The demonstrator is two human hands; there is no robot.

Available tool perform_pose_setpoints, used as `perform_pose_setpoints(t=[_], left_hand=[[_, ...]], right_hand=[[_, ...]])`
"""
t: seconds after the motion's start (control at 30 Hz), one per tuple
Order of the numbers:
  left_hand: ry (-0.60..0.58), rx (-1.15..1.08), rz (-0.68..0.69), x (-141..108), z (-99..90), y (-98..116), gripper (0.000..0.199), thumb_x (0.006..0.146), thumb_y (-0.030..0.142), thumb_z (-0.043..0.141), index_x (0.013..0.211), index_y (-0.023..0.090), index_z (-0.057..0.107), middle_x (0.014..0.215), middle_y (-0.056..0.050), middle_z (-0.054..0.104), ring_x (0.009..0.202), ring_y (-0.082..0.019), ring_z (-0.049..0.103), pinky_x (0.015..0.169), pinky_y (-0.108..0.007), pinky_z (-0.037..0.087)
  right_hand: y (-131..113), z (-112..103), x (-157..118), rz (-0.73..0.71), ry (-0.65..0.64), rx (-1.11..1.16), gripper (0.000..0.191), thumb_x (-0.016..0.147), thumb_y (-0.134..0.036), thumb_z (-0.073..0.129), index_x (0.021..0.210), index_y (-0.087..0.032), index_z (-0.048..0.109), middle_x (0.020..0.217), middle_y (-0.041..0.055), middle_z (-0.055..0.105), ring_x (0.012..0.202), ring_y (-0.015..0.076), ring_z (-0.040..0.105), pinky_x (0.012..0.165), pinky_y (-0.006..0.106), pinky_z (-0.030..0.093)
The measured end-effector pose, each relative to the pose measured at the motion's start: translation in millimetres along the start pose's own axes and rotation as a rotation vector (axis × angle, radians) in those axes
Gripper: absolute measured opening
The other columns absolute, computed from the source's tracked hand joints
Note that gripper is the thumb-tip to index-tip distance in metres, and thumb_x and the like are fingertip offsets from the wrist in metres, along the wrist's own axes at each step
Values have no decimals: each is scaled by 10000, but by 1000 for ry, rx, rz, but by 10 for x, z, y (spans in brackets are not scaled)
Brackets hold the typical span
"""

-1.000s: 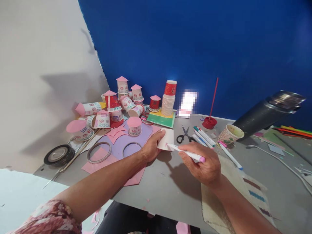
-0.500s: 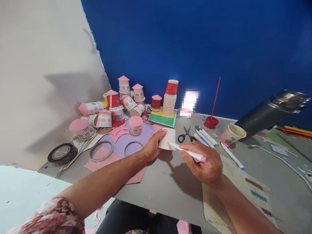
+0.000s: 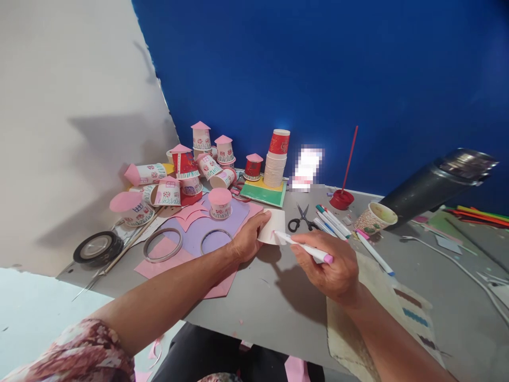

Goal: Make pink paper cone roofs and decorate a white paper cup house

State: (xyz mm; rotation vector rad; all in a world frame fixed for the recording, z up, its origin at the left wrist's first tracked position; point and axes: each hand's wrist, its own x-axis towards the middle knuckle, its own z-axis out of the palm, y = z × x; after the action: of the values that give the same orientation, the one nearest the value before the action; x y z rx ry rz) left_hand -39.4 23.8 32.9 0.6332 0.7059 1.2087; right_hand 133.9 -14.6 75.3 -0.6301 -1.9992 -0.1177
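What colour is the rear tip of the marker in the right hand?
The rear tip of the white marker is pinkish-purple, as the head view shows.

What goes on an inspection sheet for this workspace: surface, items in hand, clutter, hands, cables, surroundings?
Surface: gray table; small pink scraps near the front edge.
Items in hand: white cup with a faint pink mark; white marker with a pink end, tip at the cup.
Clutter: decorated cups grouped at left, some lying over; black tape roll; scissors; tilted dark flask; cloth beside the right forearm.
Hands: left hand holds the cup; right hand grips the marker.
Cables: white cable across the right side; one end lies on the table.
Surroundings: blue wall behind, pale wall at left.
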Motion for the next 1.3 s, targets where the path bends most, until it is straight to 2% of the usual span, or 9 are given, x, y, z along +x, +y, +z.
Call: perform_pose_setpoints(t=[0.67, 1.3], left_hand=[[25, -31, -38, 5, -8, 3, 267, 718, 383, 721, 814, 152, 626, 705, -18, 622, 667, -167, 590, 617, -261, 448], [-5, -37, -7, 14, -18, -27, 308, 700, 405, 759, 805, 157, 609, 695, 10, 577, 631, -132, 540, 589, -236, 437]], right_hand=[[17, -35, -32, 45, 1, -66, 68, 905, -174, 609, 903, -188, 676, 717, 46, 742, 588, 169, 672, 562, 282, 496], [20, -36, -37, 10, 41, -81, 39, 876, -140, 645, 896, -165, 667, 712, 44, 736, 599, 162, 666, 585, 271, 489]])
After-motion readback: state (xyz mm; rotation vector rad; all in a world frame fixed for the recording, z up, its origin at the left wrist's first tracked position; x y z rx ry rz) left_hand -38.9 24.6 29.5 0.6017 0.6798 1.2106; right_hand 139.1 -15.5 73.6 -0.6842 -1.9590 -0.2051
